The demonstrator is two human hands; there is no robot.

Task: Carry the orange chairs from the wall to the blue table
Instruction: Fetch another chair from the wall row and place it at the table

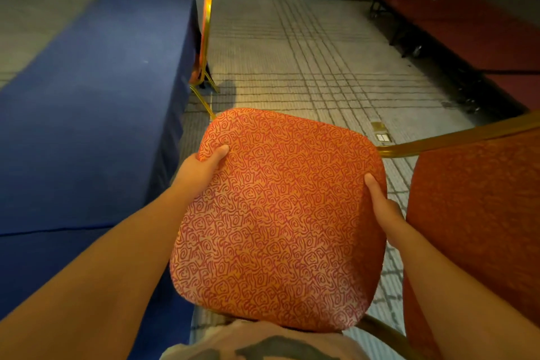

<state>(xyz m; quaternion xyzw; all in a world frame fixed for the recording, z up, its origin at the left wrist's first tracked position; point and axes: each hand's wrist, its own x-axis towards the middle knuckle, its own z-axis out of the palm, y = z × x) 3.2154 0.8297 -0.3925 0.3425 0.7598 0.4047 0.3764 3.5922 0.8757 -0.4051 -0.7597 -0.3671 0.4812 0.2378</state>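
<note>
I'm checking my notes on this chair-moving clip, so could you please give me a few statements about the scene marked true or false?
1. Both hands grip the patterned seat cushion. True: the left hand and right hand hold opposite edges.
2. The table is covered in red cloth. False: it is blue.
3. Another orange chair already stands at the table's side. True.
4. The floor is bare wood. False: it is pale carpet with a grid of lines.

Orange chair (pixel 277 213) — tilted, beside blue table (pixel 87 96)
</note>
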